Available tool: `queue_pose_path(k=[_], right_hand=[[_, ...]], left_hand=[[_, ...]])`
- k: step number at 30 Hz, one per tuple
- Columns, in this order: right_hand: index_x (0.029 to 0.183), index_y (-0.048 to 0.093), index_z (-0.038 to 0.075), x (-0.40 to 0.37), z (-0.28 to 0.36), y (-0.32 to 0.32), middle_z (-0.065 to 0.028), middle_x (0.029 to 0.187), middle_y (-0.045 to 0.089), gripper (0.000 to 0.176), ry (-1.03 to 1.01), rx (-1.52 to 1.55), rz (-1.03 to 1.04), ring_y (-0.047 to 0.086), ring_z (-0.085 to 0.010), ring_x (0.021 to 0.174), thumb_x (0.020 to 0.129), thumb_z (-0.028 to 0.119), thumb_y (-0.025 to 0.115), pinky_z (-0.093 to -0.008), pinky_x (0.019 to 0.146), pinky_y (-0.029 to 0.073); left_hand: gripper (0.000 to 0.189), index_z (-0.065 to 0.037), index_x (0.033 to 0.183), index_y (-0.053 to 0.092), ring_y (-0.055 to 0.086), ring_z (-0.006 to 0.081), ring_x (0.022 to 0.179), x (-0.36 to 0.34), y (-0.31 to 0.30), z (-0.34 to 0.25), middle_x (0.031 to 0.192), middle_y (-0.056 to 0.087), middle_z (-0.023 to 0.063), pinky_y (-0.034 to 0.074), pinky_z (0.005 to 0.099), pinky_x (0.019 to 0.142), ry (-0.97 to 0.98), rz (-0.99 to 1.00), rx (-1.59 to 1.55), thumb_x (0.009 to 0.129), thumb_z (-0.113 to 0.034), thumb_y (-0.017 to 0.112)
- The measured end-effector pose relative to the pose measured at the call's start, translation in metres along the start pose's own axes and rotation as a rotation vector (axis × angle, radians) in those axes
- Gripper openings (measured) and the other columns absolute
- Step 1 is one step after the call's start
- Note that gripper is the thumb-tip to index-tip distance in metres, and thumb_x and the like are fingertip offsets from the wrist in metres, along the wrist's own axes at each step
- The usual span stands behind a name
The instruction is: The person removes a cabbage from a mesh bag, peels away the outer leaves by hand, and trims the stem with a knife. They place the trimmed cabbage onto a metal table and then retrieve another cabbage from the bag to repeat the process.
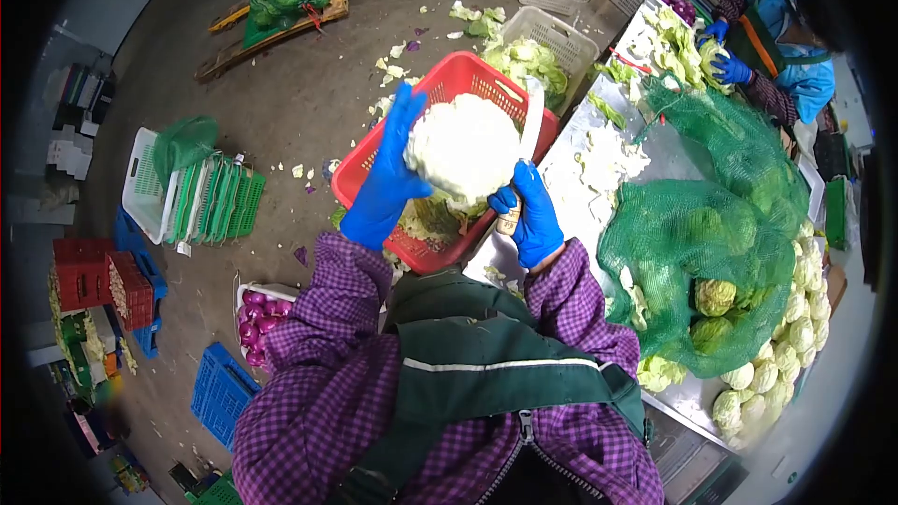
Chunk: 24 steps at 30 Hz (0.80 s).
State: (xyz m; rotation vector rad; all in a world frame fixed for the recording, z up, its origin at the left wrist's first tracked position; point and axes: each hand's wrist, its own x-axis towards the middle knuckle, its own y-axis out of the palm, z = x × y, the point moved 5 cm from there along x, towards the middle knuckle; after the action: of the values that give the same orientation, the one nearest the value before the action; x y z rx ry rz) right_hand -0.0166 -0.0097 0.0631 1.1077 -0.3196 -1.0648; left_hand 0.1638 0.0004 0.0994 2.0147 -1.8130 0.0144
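Observation:
A large whitish cabbage head (pixel 465 148) hangs above a red basket (pixel 351 176), which has green leaves at its bottom. My left hand (pixel 389 171), in a blue glove, lies against the left side of the head with its fingers stretched upward. In my right hand (pixel 535 217), also gloved in blue, is the wooden handle of a knife (pixel 532 122). Its pale blade points up along the head's right side. Whether the blade touches the head I cannot tell.
A metal table (pixel 669 151) on the right bears leaf scraps, green net bags (pixel 673 252) of cabbages and piled pale heads (pixel 767 376). A co-worker (pixel 795 47) handles a cabbage at the upper right. Beyond the red basket stands a white crate (pixel 571 42); purple onions (pixel 262 320) sit lower left.

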Motion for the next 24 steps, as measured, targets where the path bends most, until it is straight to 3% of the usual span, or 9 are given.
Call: queue_pose_path(k=[2, 4, 6, 7, 12, 18, 21, 23, 24], right_hand=[[0.138, 0.037, 0.005, -0.001, 0.018, 0.024, 0.0036, 0.072, 0.048, 0.056, -0.146, -0.218, 0.174, 0.042, -0.0032, 0.053, 0.088, 0.016, 0.061, -0.0185, 0.048, 0.036], [0.141, 0.032, 0.006, -0.004, 0.023, 0.025, 0.0045, 0.073, 0.046, 0.062, -0.159, -0.309, 0.162, 0.041, -0.0023, 0.052, 0.086, 0.011, 0.06, -0.0177, 0.048, 0.036], [0.138, 0.036, 0.002, -0.005, 0.019, 0.016, -0.0034, 0.108, 0.059, 0.06, -0.119, -0.365, 0.132, 0.041, -0.0037, 0.052, 0.083, 0.002, 0.057, -0.0185, 0.049, 0.037], [0.134, 0.042, 0.0, -0.008, 0.019, 0.014, -0.0065, 0.12, 0.057, 0.055, -0.077, -0.321, 0.09, 0.043, -0.0039, 0.052, 0.081, 0.0, 0.058, -0.0191, 0.049, 0.039], [0.122, 0.054, 0.0, -0.012, 0.027, 0.018, -0.0079, 0.12, 0.058, 0.043, -0.112, -0.456, 0.081, 0.049, -0.005, 0.057, 0.08, 0.0, 0.062, -0.0202, 0.052, 0.044], [0.105, 0.063, 0.002, -0.02, 0.037, 0.039, -0.0057, 0.109, 0.064, 0.024, -0.303, -0.639, 0.017, 0.054, -0.006, 0.064, 0.081, 0.002, 0.064, -0.0206, 0.055, 0.045], [0.099, 0.064, 0.001, -0.025, 0.042, 0.046, -0.0057, 0.102, 0.066, 0.017, -0.269, -0.733, -0.069, 0.053, -0.0065, 0.063, 0.083, 0.004, 0.063, -0.0211, 0.056, 0.045], [0.1, 0.064, 0.0, -0.017, 0.045, 0.031, -0.006, 0.102, 0.066, 0.017, -0.276, -0.697, -0.088, 0.053, -0.0068, 0.062, 0.084, 0.005, 0.063, -0.021, 0.056, 0.044], [0.101, 0.064, -0.001, -0.014, 0.045, 0.022, -0.0064, 0.101, 0.066, 0.018, -0.281, -0.659, -0.104, 0.052, -0.0071, 0.061, 0.084, 0.006, 0.062, -0.0209, 0.056, 0.044]], left_hand=[[0.109, -0.006, 0.145, 0.02, 0.03, 0.022, 0.135, -0.012, -0.037, 0.097, 0.148, 0.027, 0.0082, 0.029, 0.038, 0.11, -0.415, 0.054, -0.361, 0.063, -0.042, 0.082], [0.109, -0.006, 0.145, 0.02, 0.03, 0.0222, 0.135, -0.036, -0.005, 0.053, 0.148, 0.027, 0.0083, 0.028, 0.0378, 0.11, -0.409, 0.006, -0.415, 0.063, -0.045, 0.08], [0.109, -0.006, 0.145, 0.02, 0.029, 0.0224, 0.135, -0.039, 0.014, 0.014, 0.148, 0.026, 0.0084, 0.028, 0.0375, 0.11, -0.408, -0.047, -0.477, 0.064, -0.048, 0.079], [0.109, -0.006, 0.145, 0.02, 0.029, 0.0227, 0.135, -0.041, 0.018, 0.003, 0.148, 0.026, 0.0086, 0.028, 0.0376, 0.11, -0.415, -0.031, -0.405, 0.064, -0.049, 0.079], [0.111, -0.007, 0.145, 0.019, 0.029, 0.0224, 0.135, -0.037, 0.013, 0.009, 0.148, 0.027, 0.0084, 0.028, 0.0378, 0.11, -0.396, 0.048, -0.427, 0.061, -0.046, 0.08], [0.108, -0.009, 0.146, 0.02, 0.033, 0.0204, 0.133, -0.04, 0.006, 0.018, 0.147, 0.029, 0.0071, 0.031, 0.0379, 0.109, -0.451, -0.029, -0.493, 0.062, -0.04, 0.08], [0.1, -0.01, 0.146, 0.021, 0.034, 0.0205, 0.132, -0.037, 0.014, 0.005, 0.147, 0.03, 0.0066, 0.032, 0.0375, 0.109, -0.36, 0.068, -0.445, 0.068, -0.039, 0.076], [0.07, -0.006, 0.145, 0.021, 0.041, 0.0237, 0.128, -0.036, 0.013, 0.006, 0.144, 0.034, 0.0134, 0.035, 0.0401, 0.106, -0.375, -0.022, -0.402, 0.09, -0.034, 0.055], [0.068, -0.006, 0.144, 0.023, 0.041, 0.0238, 0.128, -0.035, 0.012, 0.013, 0.143, 0.035, 0.0134, 0.035, 0.0398, 0.106, -0.372, -0.031, -0.391, 0.09, -0.034, 0.055]])
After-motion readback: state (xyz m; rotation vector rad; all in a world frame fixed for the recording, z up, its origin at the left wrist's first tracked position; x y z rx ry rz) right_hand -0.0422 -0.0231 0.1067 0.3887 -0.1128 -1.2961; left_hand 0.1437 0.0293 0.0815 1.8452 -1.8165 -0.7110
